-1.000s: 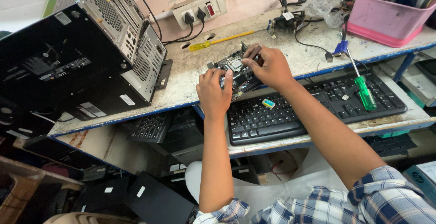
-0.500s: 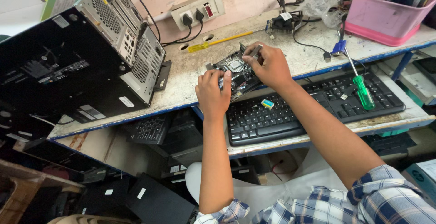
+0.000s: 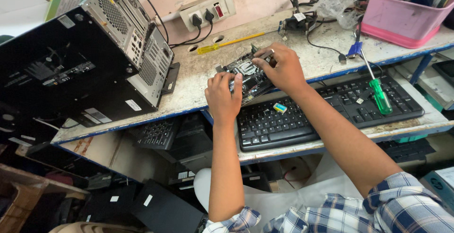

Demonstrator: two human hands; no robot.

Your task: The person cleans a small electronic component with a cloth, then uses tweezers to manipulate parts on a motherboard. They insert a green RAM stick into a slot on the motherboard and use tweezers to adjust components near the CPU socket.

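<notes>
Both hands grip a small circuit board (image 3: 248,74) at the front edge of the table (image 3: 198,84), just above the black keyboard (image 3: 326,107). The left hand (image 3: 222,96) clamps its near side to steady it, while the right hand (image 3: 281,67) pinches the top edge. A green screwdriver (image 3: 379,96) lies on the keyboard, within reach.

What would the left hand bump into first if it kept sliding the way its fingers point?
Likely nothing new: the left hand already rests on the circuit board. Straight on across it, it would probably meet the right hand, though depth is hard to judge.
</notes>
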